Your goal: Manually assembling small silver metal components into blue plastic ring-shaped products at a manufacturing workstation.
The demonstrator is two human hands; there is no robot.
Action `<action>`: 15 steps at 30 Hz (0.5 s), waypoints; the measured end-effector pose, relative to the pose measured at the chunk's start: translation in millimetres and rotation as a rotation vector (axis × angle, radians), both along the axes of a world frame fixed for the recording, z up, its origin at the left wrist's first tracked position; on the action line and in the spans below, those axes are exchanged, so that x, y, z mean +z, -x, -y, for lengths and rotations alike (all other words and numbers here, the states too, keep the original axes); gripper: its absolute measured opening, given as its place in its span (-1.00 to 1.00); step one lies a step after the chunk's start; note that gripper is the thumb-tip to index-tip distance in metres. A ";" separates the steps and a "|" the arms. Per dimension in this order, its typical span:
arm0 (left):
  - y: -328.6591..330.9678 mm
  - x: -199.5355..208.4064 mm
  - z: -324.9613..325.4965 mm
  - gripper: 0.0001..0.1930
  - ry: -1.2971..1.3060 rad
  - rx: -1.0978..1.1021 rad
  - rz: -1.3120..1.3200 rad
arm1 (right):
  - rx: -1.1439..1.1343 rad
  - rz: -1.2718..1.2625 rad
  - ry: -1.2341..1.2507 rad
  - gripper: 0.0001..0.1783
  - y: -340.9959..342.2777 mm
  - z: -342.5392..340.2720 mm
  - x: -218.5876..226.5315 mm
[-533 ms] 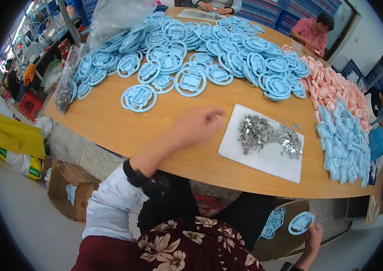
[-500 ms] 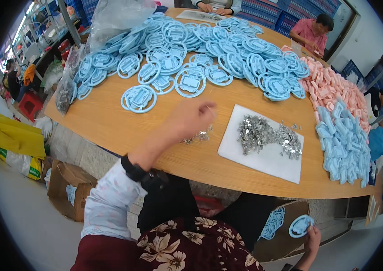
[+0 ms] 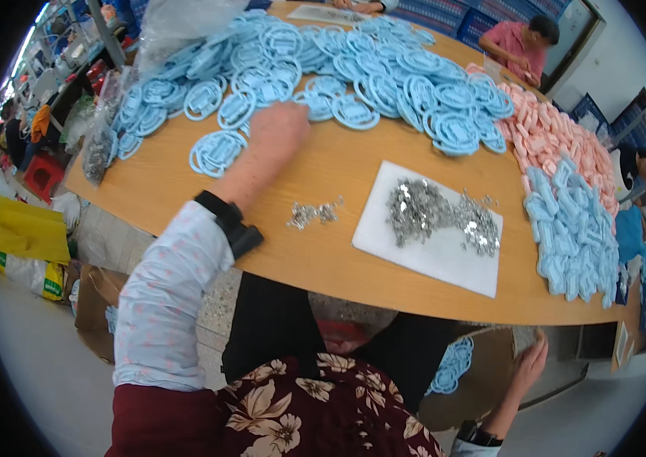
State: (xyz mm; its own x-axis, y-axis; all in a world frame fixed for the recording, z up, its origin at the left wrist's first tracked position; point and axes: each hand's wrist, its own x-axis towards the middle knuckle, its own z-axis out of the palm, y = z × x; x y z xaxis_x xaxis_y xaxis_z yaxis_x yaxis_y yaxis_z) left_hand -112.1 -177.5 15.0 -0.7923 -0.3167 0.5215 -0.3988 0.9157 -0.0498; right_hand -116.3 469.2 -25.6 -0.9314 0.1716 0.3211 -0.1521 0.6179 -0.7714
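My left hand (image 3: 281, 131) reaches over the near edge of a heap of light blue plastic rings (image 3: 292, 84). It covers the place of one ring there, and its fingers are hidden, so I cannot see whether they grip it. Low on the right, beside the table, my right hand (image 3: 531, 362) has its fingers stretched out with nothing in them. Next to it a cardboard box (image 3: 483, 381) holds several blue rings (image 3: 452, 364). A few loose rings (image 3: 218, 153) lie to the left of my left hand.
A white board (image 3: 384, 242) carries small silvery metal pieces (image 3: 416, 212). More metal bits (image 3: 314, 214) lie on the wooden table (image 3: 292, 255). Pink parts (image 3: 566, 141) and blue parts (image 3: 572, 228) are piled at the right. A person in pink (image 3: 517, 49) works across the table.
My right hand has let go of a blue ring and its fingers have straightened. My left hand has moved forward and left to the heap's edge. The view has shifted slightly.
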 end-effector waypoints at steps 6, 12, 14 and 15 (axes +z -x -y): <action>-35.7 49.7 20.0 -0.70 -0.367 -0.091 -0.402 | 0.410 0.144 0.195 -0.88 5.0 114.8 59.6; -90.5 49.2 -59.4 -0.71 -1.449 -0.412 -0.259 | 0.707 0.326 0.212 -0.82 -2.8 223.2 68.9; -106.2 31.9 -89.0 -0.73 -1.686 -0.459 -0.129 | 0.784 0.395 0.313 -0.71 -12.4 254.3 64.9; -111.8 24.6 -105.4 -0.73 -1.776 -0.466 -0.082 | 0.833 0.433 0.358 -0.68 -19.4 267.8 60.6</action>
State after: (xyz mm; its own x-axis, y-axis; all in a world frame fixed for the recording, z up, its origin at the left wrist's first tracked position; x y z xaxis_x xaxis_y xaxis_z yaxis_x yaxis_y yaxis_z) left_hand -0.3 -72.1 39.7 -0.9597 -0.2600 -0.1065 -0.0784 -0.1163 0.9901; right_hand -96.9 201.4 35.0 -0.8229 -0.5679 -0.0162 -0.0930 0.1629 -0.9823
